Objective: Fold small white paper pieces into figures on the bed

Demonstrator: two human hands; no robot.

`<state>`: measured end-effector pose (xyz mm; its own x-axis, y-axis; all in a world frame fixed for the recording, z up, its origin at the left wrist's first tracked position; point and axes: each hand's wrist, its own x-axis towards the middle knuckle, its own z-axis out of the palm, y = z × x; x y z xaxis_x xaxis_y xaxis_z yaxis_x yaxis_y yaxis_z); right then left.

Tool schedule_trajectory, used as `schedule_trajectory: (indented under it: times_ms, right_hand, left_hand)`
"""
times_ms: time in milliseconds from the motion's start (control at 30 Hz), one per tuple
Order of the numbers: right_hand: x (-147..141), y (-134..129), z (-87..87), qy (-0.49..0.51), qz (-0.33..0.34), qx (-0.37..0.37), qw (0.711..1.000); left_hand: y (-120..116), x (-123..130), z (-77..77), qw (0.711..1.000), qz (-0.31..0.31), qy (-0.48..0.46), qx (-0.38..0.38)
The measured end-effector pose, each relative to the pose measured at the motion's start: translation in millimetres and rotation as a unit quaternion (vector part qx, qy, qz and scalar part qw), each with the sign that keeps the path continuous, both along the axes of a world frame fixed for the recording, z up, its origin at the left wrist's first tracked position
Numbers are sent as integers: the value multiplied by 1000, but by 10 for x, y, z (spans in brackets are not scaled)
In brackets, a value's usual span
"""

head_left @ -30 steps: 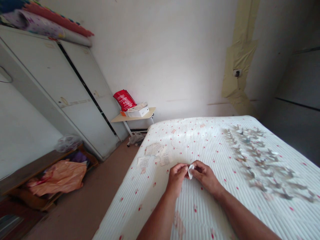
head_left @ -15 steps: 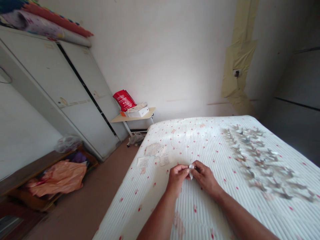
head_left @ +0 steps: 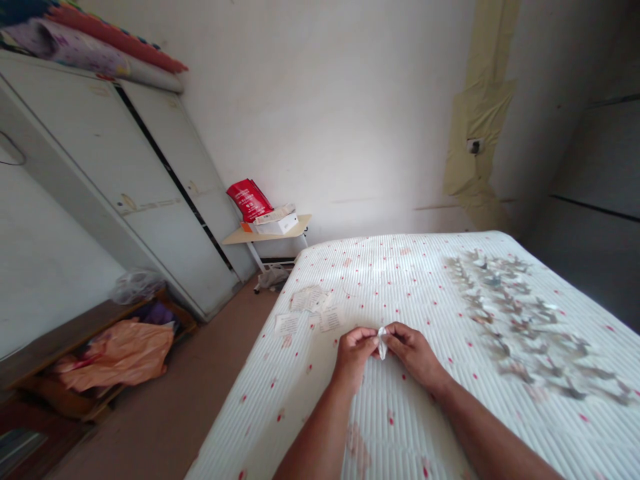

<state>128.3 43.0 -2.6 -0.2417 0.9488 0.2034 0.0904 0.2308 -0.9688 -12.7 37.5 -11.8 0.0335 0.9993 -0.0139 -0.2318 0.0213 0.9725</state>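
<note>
A small folded piece of white paper [head_left: 383,343] is pinched between my two hands above the bed. My left hand [head_left: 356,348] grips its left side with thumb and fingers. On its right side, my right hand [head_left: 407,346] pinches it the same way. Flat printed paper sheets [head_left: 310,299] lie on the bed beyond my left hand, with smaller squares [head_left: 330,319] close by. Several small folded paper figures [head_left: 523,313] stand in rows to the right of my hands, their shapes blurred.
The bed [head_left: 370,280] has a white ribbed cover with red dots. A small table [head_left: 235,237] past its far left corner holds a red bag [head_left: 250,200] and a white box [head_left: 280,225]. Grey cabinets [head_left: 165,200] stand left, near an orange plastic bag [head_left: 120,353].
The folded paper has turned slightly and shows a little wider between my fingertips. My right hand has shifted very slightly; my left hand looks nearly the same.
</note>
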Motion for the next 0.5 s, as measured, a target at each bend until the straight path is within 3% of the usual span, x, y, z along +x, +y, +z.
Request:
schedule_trajectory:
  times_ms: [233,500]
  right_hand:
    - [-37,-9,-55,-81,-52,41,994]
    - [-46,-40,-16,-75,-24,33,996]
  left_hand:
    - [-29,45,87,999,25,35,-2]
    - [-58,91,135,997,57,55,8]
